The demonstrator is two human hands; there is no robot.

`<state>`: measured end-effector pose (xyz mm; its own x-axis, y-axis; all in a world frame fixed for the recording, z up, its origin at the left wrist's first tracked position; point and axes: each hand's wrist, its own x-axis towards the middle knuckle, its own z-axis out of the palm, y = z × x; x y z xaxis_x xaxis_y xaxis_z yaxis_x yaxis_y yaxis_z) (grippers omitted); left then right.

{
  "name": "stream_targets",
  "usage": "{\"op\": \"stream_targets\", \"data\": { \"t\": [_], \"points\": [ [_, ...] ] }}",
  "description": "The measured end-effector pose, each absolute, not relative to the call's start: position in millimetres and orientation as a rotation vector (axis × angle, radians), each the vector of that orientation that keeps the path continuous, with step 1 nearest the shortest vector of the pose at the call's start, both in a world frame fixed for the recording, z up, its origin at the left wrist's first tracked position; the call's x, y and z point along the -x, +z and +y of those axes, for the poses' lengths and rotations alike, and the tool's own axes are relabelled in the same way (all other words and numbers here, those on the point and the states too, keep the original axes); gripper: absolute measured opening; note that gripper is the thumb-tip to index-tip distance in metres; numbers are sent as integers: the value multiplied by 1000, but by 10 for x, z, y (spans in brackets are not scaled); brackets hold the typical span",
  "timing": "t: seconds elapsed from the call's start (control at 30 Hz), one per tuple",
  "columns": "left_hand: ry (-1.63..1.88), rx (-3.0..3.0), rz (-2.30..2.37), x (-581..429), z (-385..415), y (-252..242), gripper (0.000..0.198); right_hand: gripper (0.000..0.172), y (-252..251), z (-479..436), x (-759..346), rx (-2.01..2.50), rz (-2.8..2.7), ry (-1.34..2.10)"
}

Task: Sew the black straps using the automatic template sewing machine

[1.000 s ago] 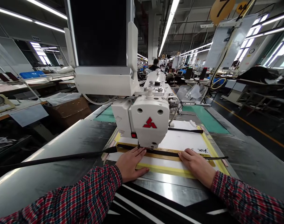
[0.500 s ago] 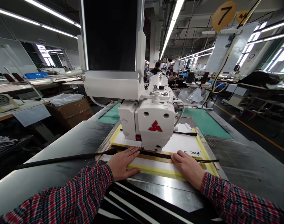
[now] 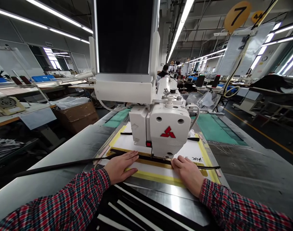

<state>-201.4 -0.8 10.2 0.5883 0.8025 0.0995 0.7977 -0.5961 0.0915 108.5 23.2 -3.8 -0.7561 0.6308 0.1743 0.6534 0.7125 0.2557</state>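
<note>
My left hand (image 3: 121,166) lies flat with fingers stretched over a black fabric strip (image 3: 158,159), to the left of the sewing machine head (image 3: 169,130). Bent and close together, the fingers of my right hand (image 3: 188,171) hold the strip at the right of the head. The strip runs along a white template (image 3: 146,169) edged in yellow tape and passes under the head, where the needle area is mostly hidden. Its narrow right end sticks out past my right hand. Another black length (image 3: 62,164) trails off the template to the left.
Black and white strips (image 3: 136,208) hang at the table's near edge. A dark screen (image 3: 124,37) stands above the machine. The metal table (image 3: 252,173) extends to both sides, with green panels (image 3: 219,128) behind. A cardboard box (image 3: 76,117) stands at left; a person (image 3: 164,70) sits farther back.
The template, the strip and both my hands have shifted left relative to the machine head. The view has turned slightly left. Both hands keep their places on the strip.
</note>
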Motion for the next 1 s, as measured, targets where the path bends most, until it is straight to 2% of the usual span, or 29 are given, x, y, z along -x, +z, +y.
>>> {"op": "stream_targets", "data": {
  "t": [0.37, 0.47, 0.6, 0.7, 0.87, 1.0],
  "points": [
    [235, -2787, 1439, 2195, -24, 71, 43, 27, -26, 196, -885, 1156, -2820, -416],
    [224, -2804, 1446, 2221, -7, 73, 42, 29, 14, 256, -962, 1147, -2769, -206],
    [95, -2826, 1491, 2172, -17, 128, 43, 32, 118, 447, -1323, 1193, -2652, 238],
    [31, -2825, 1544, 1874, -143, 211, 42, 33, 174, 537, -1622, 1228, -2589, 372],
    [135, -2722, 1300, 881, -352, 271, 52, 40, 130, 492, -1757, 1197, -2594, 159],
    [312, -2643, 1284, 286, -207, 147, 63, 28, 64, 441, -1753, 1140, -2678, -4]
  ]
}}
